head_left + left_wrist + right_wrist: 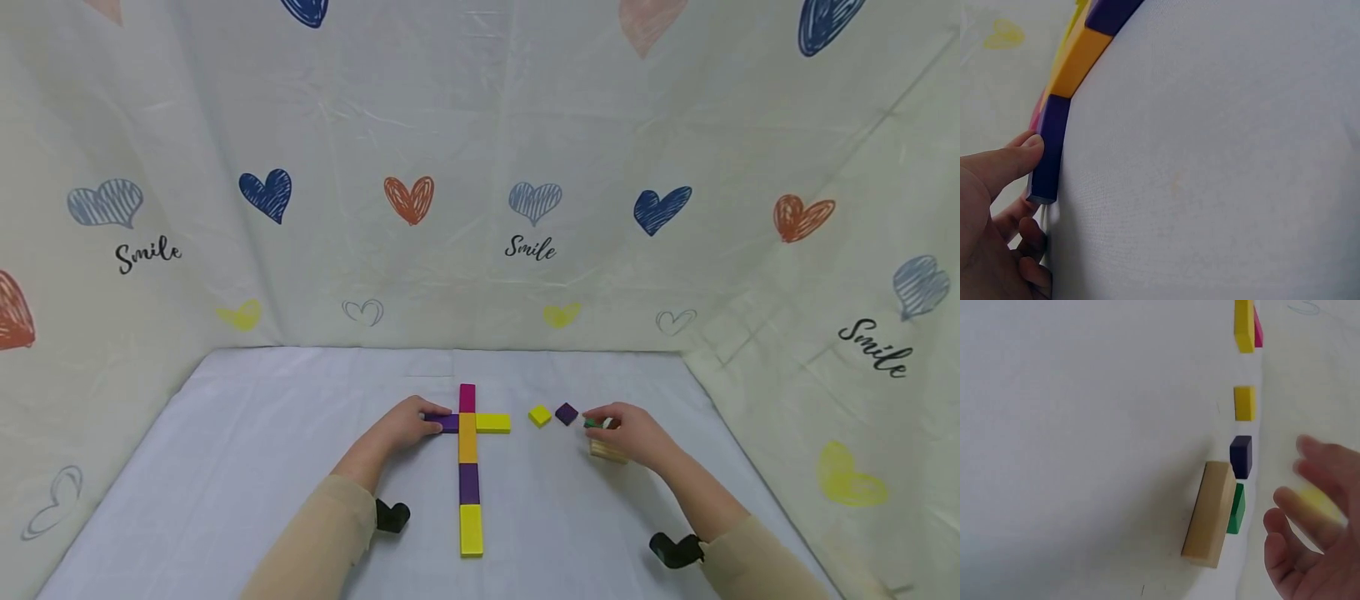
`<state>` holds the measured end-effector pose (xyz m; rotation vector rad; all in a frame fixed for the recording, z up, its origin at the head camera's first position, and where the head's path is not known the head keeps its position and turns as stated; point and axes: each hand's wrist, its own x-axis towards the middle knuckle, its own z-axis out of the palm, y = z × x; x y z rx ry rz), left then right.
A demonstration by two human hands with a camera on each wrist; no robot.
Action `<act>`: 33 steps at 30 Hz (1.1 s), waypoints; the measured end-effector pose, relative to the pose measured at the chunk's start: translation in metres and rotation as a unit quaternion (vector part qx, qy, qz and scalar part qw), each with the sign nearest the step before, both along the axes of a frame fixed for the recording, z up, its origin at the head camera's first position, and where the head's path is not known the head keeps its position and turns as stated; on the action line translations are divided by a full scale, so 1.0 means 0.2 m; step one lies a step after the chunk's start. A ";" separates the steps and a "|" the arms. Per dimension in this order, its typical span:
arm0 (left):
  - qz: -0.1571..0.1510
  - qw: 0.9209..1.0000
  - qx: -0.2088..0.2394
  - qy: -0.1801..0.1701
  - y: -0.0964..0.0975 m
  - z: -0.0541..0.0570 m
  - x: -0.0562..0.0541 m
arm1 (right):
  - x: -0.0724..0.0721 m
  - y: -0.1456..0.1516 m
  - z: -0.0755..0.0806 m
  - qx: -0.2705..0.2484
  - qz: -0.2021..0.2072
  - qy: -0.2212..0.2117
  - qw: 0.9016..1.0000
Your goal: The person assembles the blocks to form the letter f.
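On the white cloth, blocks lie end to end in a cross. My left hand (405, 423) pinches the purple block (1054, 147) that forms its left arm, thumb on the near side. That block meets the orange block (468, 438) at the centre. Over to the right, my right hand (633, 432) hovers by a natural wood block (608, 452) and a green block (1235, 509), partly hiding both in the head view. Its fingers (1307, 515) are apart and loosely bent, with nothing between them in the right wrist view.
A magenta block (467, 398) tops the cross, and a yellow block (492, 423) is its right arm. Below the centre lie another purple block (468, 484) and a yellow one (471, 531). A small yellow block (539, 416) and a small purple block (566, 413) sit between cross and right hand.
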<state>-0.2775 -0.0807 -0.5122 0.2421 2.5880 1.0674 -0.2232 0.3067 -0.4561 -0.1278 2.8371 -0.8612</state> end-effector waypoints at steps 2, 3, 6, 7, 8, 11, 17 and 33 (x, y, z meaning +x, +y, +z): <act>-0.002 1.000 0.001 0.002 0.00 0.00 0.00 | 0.02 0.04 -0.01 -0.001 0.000 -0.001 1.000; -0.004 1.000 0.000 0.004 0.00 0.00 0.00 | 0.03 0.06 -0.01 -0.002 0.000 -0.002 1.000; -0.007 1.000 0.001 0.006 0.00 0.01 0.00 | 0.04 0.11 -0.02 -0.002 -0.002 -0.008 1.000; -0.008 1.000 0.001 0.007 0.00 0.01 0.00 | 0.05 0.12 -0.02 -0.001 -0.003 -0.010 1.000; -0.008 1.000 0.001 0.007 0.00 0.01 0.00 | 0.05 0.12 -0.02 0.003 -0.005 -0.014 1.000; -0.005 1.000 0.003 0.004 0.00 0.01 0.00 | 0.04 0.14 -0.03 0.014 -0.007 -0.035 0.999; -0.008 1.000 0.004 0.003 0.00 -0.01 -0.01 | 0.03 0.16 -0.07 0.037 -0.002 -0.060 0.998; -0.011 1.000 0.005 0.005 0.00 -0.01 -0.01 | 0.01 0.14 -0.08 0.051 0.033 -0.072 0.996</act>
